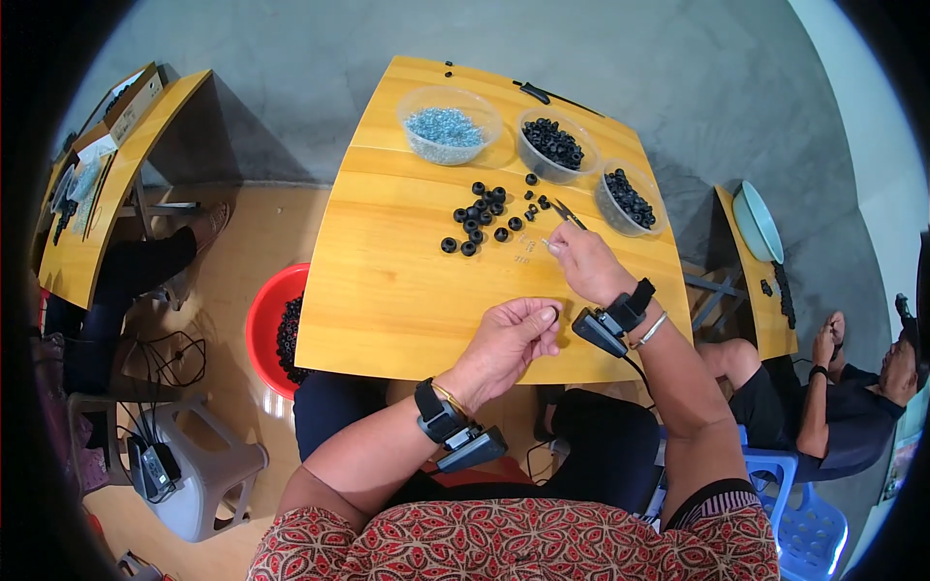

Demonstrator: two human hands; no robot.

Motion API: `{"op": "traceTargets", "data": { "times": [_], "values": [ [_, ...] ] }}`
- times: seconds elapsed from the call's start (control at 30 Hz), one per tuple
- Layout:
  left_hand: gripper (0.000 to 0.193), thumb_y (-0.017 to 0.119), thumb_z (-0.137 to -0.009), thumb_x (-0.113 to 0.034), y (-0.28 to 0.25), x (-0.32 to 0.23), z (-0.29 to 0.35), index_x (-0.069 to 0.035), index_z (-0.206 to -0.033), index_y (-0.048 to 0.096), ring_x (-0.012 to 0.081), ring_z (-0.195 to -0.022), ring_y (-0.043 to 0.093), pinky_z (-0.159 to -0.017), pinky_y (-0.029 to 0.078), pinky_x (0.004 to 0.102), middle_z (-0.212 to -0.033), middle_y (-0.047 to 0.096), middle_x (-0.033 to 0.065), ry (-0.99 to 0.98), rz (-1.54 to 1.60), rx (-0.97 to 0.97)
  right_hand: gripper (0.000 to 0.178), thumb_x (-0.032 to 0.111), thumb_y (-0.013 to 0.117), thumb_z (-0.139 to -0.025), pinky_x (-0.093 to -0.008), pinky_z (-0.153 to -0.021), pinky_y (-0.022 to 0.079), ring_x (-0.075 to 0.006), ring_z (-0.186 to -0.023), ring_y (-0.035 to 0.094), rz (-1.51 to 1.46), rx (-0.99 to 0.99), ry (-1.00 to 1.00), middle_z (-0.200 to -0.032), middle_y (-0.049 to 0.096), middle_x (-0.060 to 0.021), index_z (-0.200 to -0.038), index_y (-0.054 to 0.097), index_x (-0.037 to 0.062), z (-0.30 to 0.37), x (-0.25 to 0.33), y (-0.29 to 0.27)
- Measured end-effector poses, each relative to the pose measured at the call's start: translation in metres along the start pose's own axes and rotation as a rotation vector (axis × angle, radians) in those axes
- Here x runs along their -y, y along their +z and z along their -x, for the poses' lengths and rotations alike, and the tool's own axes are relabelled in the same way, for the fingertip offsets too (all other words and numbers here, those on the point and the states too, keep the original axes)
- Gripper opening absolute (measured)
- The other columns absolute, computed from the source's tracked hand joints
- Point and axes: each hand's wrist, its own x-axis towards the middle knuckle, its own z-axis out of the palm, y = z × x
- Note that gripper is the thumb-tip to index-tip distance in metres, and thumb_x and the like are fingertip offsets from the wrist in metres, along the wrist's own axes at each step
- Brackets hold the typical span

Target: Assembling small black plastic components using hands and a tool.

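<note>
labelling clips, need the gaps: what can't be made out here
Head view: dark piece in the left hand, mostly covered by its fingers.
Head view: pale bit at the right hand, too small to identify.
Head view: red basin, right side hidden by the table.
Head view: person at left, head cut off by dark rim.

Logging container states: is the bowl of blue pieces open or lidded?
Open: no lid on the clear bowl; blue pieces lie exposed.

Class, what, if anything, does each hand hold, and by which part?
Left hand pinches a small black piece, mostly hidden; gripped part unclear. Right hand is at a tiny pale piece; hold unclear.
</note>
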Motion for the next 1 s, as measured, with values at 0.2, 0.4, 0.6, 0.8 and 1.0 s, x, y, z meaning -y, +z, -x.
{"op": "traceTargets", "data": {
  "times": [0.2, 0.4, 0.6, 0.8, 1.0],
  "values": [
    [0.018, 0.050, -0.088, -0.013, 0.000, 0.001, -0.002, 0.000, -0.098, 0.056, 0.0098, -0.063, 0.053, -0.063, 0.048, 0.0238, -0.076, 0.056, 0.0025, 0.010, 0.035, -0.043, 0.010, 0.008, 0.049, -0.084, -0.0303, -0.058, 0.041, -0.0231, -0.060, 0.050, -0.154, -0.085, -0.089, -0.067, 0.052, -0.0123, -0.083, 0.047, -0.0020, 0.013, 0.003, -0.018],
    [0.019, 0.046, -0.089, -0.010, 0.002, 0.001, -0.005, 0.001, -0.103, 0.054, 0.0097, -0.062, 0.050, -0.062, 0.049, 0.0246, -0.075, 0.053, 0.0029, 0.034, 0.091, -0.064, 0.008, 0.007, 0.048, -0.084, -0.0294, -0.059, 0.041, -0.0202, -0.063, 0.050, -0.243, -0.037, -0.073, -0.069, 0.051, -0.0107, -0.085, 0.046, -0.0012, 0.031, 0.009, -0.021],
    [0.022, 0.043, -0.090, -0.009, 0.001, 0.000, -0.003, 0.001, -0.108, 0.052, 0.0097, -0.065, 0.050, -0.066, 0.049, 0.0249, -0.080, 0.053, 0.0044, 0.068, 0.131, -0.059, 0.007, 0.005, 0.048, -0.082, -0.0351, -0.060, 0.042, -0.0300, -0.068, 0.054, -0.242, -0.019, -0.103, -0.071, 0.053, -0.0149, -0.084, 0.046, -0.0011, 0.032, 0.021, -0.026],
    [0.019, 0.047, -0.089, -0.010, 0.002, 0.002, 0.000, 0.000, -0.104, 0.054, 0.0095, -0.063, 0.050, -0.064, 0.049, 0.0247, -0.075, 0.053, 0.0032, 0.023, 0.067, -0.070, 0.011, 0.009, 0.050, -0.081, -0.0376, -0.062, 0.043, -0.0336, -0.070, 0.055, 0.020, -0.034, -0.001, -0.073, 0.056, -0.0172, -0.084, 0.047, -0.0011, 0.022, -0.011, -0.009],
    [0.018, 0.048, -0.089, -0.011, 0.003, -0.001, -0.001, 0.000, -0.101, 0.055, 0.0089, -0.062, 0.050, -0.062, 0.049, 0.0239, -0.074, 0.053, 0.0027, 0.028, 0.055, -0.054, 0.015, 0.012, 0.053, -0.080, -0.0381, -0.066, 0.044, -0.0340, -0.074, 0.056, -0.074, -0.018, 0.047, -0.075, 0.057, -0.0179, -0.085, 0.047, -0.0006, 0.020, -0.042, -0.009]
  ]
}}
